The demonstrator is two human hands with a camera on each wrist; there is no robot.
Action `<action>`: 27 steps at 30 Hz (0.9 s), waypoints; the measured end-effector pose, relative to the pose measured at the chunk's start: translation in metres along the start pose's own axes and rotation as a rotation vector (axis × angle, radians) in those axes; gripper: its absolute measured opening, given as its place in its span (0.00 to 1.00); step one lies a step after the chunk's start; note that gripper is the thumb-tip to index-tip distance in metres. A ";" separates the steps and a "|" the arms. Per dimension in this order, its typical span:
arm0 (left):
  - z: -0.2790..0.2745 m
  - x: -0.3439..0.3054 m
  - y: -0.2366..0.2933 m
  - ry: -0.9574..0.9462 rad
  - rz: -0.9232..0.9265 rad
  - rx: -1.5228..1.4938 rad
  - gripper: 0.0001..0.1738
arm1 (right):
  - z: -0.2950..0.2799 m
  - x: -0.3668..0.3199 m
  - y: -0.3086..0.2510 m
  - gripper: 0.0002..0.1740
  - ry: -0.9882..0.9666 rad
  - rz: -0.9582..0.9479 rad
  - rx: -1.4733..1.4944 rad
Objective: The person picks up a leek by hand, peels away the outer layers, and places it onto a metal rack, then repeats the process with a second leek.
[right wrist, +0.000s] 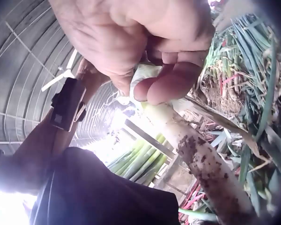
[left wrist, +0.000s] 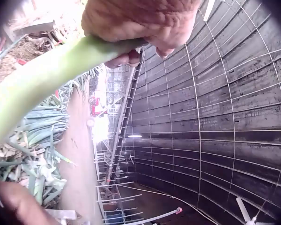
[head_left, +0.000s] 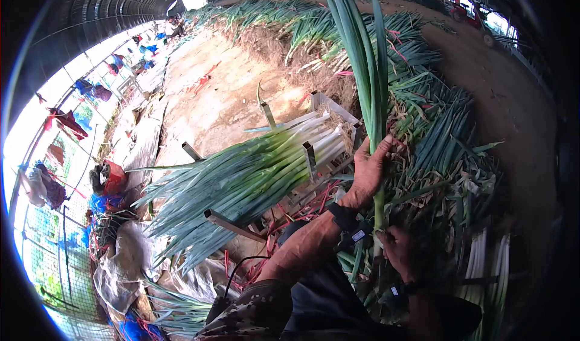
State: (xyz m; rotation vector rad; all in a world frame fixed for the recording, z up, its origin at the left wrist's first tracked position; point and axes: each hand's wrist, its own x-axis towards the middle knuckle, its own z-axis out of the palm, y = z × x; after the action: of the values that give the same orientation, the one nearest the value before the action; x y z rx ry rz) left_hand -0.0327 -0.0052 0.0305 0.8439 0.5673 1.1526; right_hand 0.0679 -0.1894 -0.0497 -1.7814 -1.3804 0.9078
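Observation:
A long green onion stands upright before me, its leaves rising high. My left hand grips it where the leaves meet the stem, and the left wrist view shows the fingers curled around the pale green stalk. Lower down, my right hand pinches at the stem with thumb and fingers. In the right wrist view, dark soil clings to the white stem below those fingers, and a dry strip of leaf hangs off to the side.
Trimmed green onions lie on a low frame with upright metal posts. Unsorted onions pile up to the right and behind. Red ties and plastic sheeting are near my legs. Bags hang along the left netting.

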 end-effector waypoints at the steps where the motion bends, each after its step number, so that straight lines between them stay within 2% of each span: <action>1: 0.001 -0.001 0.001 0.002 0.016 -0.005 0.15 | 0.000 0.001 0.000 0.13 0.004 -0.052 -0.130; 4: -0.002 0.000 0.003 0.045 0.030 0.025 0.15 | -0.003 -0.019 -0.007 0.12 0.023 -0.225 -0.384; 6: -0.012 0.011 0.007 0.078 0.121 0.107 0.16 | 0.008 -0.047 0.037 0.13 0.038 -0.382 -0.623; 7: -0.017 0.018 0.015 0.082 0.140 0.114 0.18 | 0.016 -0.059 0.079 0.16 -0.015 -0.363 -0.666; 8: -0.021 0.023 0.023 0.115 0.135 0.156 0.22 | 0.031 -0.073 0.146 0.19 -0.146 -0.257 -0.627; 10: -0.032 0.029 0.029 0.065 0.158 0.147 0.23 | 0.061 -0.111 0.295 0.24 -0.435 0.071 -0.490; 11: -0.032 0.026 0.034 0.113 0.112 0.181 0.23 | 0.058 -0.127 0.325 0.24 -0.539 0.029 -0.619; 12: -0.032 0.028 0.034 0.075 0.111 0.129 0.27 | 0.051 -0.139 0.326 0.23 -0.570 0.055 -0.632; 15: -0.043 0.033 0.039 -0.135 0.063 -0.016 0.29 | 0.018 -0.121 0.283 0.23 -0.437 0.094 -0.559; 17: -0.039 0.036 0.035 -0.146 0.064 -0.167 0.32 | -0.010 -0.085 0.204 0.23 -0.281 0.050 -0.469; 19: -0.034 0.035 0.032 -0.168 0.037 -0.243 0.37 | -0.031 -0.045 0.132 0.24 -0.080 0.039 -0.262; 21: -0.033 0.035 0.026 -0.193 0.020 -0.262 0.38 | -0.039 -0.015 0.080 0.24 0.097 0.060 0.117; 23: -0.024 0.030 0.022 -0.203 0.040 -0.261 0.40 | -0.048 0.000 0.015 0.20 0.094 -0.029 0.239; 25: -0.020 0.026 0.019 -0.237 0.043 -0.260 0.41 | -0.041 0.016 -0.021 0.24 0.162 -0.087 0.246; 26: -0.017 0.024 0.018 -0.231 0.035 -0.265 0.43 | -0.033 0.028 -0.020 0.21 0.196 -0.154 0.163; 27: -0.015 0.020 0.017 -0.203 0.021 -0.257 0.44 | -0.021 0.036 -0.008 0.20 0.201 -0.182 0.207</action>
State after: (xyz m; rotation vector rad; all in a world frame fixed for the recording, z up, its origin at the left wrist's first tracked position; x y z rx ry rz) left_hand -0.0473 0.0210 0.0360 0.7352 0.2372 1.1154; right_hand 0.0890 -0.1548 -0.0361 -1.5195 -1.2484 0.7250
